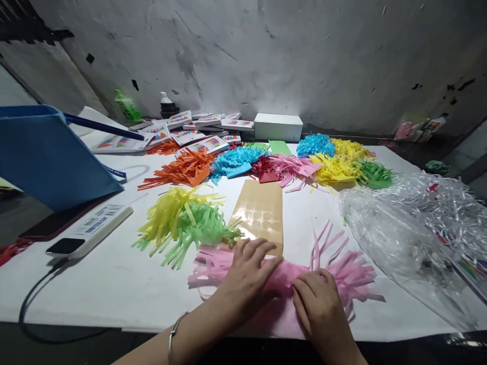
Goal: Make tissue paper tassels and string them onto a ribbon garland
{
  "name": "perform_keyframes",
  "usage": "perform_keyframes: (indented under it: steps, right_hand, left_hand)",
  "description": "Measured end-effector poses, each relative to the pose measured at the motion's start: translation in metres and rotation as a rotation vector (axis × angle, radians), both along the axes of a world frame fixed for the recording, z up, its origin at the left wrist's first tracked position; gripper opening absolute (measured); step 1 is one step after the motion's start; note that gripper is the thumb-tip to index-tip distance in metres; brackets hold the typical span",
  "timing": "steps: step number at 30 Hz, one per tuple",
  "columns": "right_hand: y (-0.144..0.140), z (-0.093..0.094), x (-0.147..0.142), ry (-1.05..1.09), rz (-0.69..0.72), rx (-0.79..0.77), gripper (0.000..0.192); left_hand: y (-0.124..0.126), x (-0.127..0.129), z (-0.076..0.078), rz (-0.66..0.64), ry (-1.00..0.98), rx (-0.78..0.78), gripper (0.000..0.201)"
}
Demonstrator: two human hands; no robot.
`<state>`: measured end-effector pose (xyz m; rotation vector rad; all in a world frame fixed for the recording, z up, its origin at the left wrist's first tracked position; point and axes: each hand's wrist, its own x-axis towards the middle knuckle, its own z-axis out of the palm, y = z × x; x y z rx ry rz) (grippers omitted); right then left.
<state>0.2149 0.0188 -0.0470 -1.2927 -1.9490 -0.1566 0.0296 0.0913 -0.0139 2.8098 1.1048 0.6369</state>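
Both hands are flat on the pink fringed paper (281, 284) just in front of the tan sticker sheet (261, 213), left hand (247, 279) and right hand (323, 309) pressing its middle, probably so the fringe stays bunched.

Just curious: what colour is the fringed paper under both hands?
Pink: the fringed paper shows clearly in the head view.

Pink fringed paper's (281, 284) middle under hands
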Motion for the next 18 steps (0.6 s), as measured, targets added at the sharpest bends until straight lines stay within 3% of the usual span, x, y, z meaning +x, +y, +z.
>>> perform_keyframes:
  steps: [3,9,12,15,18]
  right_hand:
    - [-0.002,0.006,-0.004,-0.021,0.018,-0.007,0.02]
    - [-0.011,-0.004,0.002,-0.175,0.04,0.094,0.037]
    - [-0.015,-0.006,0.007,-0.106,0.01,0.027,0.037]
    - [-0.011,-0.003,0.006,-0.019,-0.058,-0.067,0.034]
    - [-0.001,0.002,0.004,-0.07,-0.167,-0.164,0.03]
  left_hand:
    - [-0.008,-0.006,-0.009,-0.148,-0.052,0.149,0.007]
    - [-0.012,-0.024,-0.021,-0.251,-0.025,0.116,0.006]
    - [-0.014,-0.033,-0.017,-0.175,0.019,0.024,0.005]
    - [-0.016,-0.034,-0.009,-0.012,0.096,-0.114,0.007]
    - [-0.014,-0.026,-0.003,0.138,0.198,-0.187,0.014]
